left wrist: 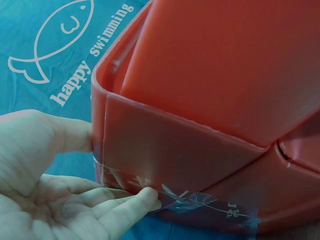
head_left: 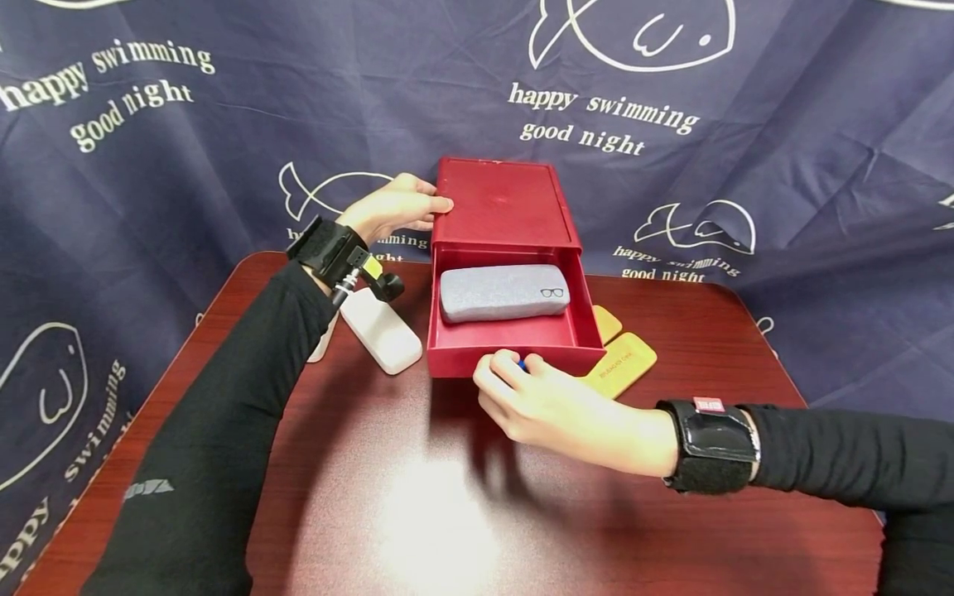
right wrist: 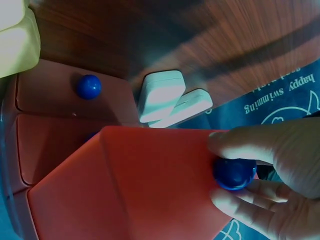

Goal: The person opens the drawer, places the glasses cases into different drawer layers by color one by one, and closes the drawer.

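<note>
A red drawer cabinet [head_left: 499, 203] stands on the table with its top drawer [head_left: 514, 361] pulled out. In that drawer lies a grey glasses case [head_left: 503, 294] with a small glasses print. My left hand [head_left: 395, 205] holds the cabinet's left side, thumb over the top edge; in the left wrist view its fingers [left wrist: 120, 212] lie against the side panel. With thumb and fingers, my right hand [head_left: 547, 406] pinches the round blue knob [right wrist: 234, 174] on the drawer's front. Below the pulled-out drawer, another blue knob [right wrist: 89, 87] shows on a shut drawer.
Left of the cabinet lies a white case [head_left: 380, 331], with a second pale case [head_left: 322, 343] partly behind the left arm. Yellow cases [head_left: 628, 364] lie on the right, close to the cabinet. A blue printed curtain [head_left: 447, 83] hangs behind the table [head_left: 358, 463].
</note>
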A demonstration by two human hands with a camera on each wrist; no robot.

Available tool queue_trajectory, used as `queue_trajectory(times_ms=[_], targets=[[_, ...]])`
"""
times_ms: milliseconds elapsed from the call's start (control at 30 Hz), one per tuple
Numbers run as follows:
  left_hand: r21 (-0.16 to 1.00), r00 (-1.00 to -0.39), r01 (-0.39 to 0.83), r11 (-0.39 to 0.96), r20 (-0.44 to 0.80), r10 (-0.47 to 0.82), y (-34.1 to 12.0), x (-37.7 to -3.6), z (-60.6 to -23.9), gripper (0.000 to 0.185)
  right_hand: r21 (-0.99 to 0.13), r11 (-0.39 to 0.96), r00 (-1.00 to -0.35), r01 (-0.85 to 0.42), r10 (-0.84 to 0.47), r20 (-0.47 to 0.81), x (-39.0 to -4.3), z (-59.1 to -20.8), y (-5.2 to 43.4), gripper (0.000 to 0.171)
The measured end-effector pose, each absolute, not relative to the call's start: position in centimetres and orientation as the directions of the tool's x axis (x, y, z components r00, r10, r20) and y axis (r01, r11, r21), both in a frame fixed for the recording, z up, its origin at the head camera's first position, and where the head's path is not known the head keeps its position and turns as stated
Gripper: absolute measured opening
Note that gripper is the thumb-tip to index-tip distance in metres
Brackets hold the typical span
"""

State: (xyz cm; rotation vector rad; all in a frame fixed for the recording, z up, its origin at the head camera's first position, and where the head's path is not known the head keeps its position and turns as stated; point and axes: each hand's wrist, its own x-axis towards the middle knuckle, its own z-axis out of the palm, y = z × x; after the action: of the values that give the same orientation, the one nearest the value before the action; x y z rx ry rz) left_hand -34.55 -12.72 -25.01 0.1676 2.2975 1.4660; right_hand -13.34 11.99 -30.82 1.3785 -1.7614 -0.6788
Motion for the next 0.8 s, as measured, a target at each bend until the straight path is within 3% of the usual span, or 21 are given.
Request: queue_trajectory(times_ms=[333,800], targets=[[0.887,-0.911,-0.114,0.447,-0.273,0.308,-12.7,-34.3,-24.9,0.056,0.765,0.243,-0.14,-0.597,-0.97,0.199,-14.0,-30.1,11.6,0.008],[0.891,-0.914,-0.106,0.442,-0.262,0.309,-12.8,-34.4,-25.0,0.056,0.727,0.301,-0.155,-0.617,-0.952,0.262,-15.7,-29.4,10.9,0.008]])
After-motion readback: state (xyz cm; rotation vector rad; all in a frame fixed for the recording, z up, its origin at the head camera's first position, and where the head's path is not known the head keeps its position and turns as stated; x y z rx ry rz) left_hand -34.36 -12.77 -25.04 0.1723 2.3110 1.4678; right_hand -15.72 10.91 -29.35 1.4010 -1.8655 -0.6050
